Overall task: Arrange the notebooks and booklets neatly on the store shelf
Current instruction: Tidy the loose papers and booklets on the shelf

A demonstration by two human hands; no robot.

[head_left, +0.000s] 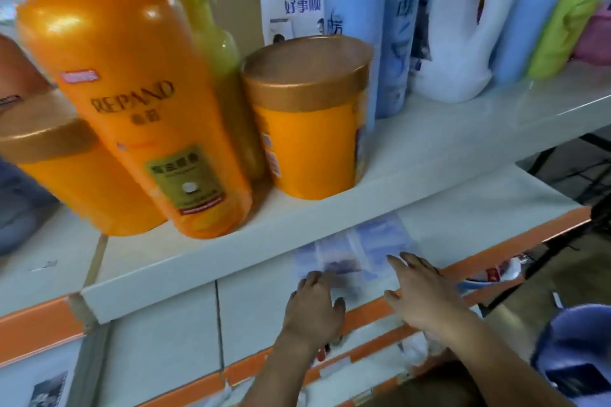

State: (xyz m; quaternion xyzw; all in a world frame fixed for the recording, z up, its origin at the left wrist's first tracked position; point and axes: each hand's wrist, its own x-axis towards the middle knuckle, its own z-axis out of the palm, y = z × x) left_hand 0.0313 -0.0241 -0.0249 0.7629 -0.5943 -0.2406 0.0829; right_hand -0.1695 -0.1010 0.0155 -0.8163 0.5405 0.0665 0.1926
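Between and just beyond the two hands, a small spread of booklets (358,249) with pale blue and violet covers lies flat on the white shelf (479,208). They sit side by side and slightly overlapped, partly tucked under the overhang of the upper shelf (429,149).

The left hand (314,304) reaches over the shelf's orange front strip (367,307) and sets its bent fingertips on the near left corner of the booklets. The blur hides whether it pinches that edge or only presses on it. The right hand (426,294) is spread, fingers straight and apart, and its fingertips touch the right side of the booklets. It holds nothing.

The hands are apart, one on each flank. That fits squaring the covers from both sides so their edges line up. The booklets are not yet flush, so the tidying looks unfinished. They are thin and slick-looking, and would probably slide over one another easily, so a flat push suits them better than a lift.

Above the hands, on the upper shelf, stand an orange bottle (132,102), an orange tub (310,129), blue bottles (360,16) and a white jug (463,26). All are well clear of the reach.
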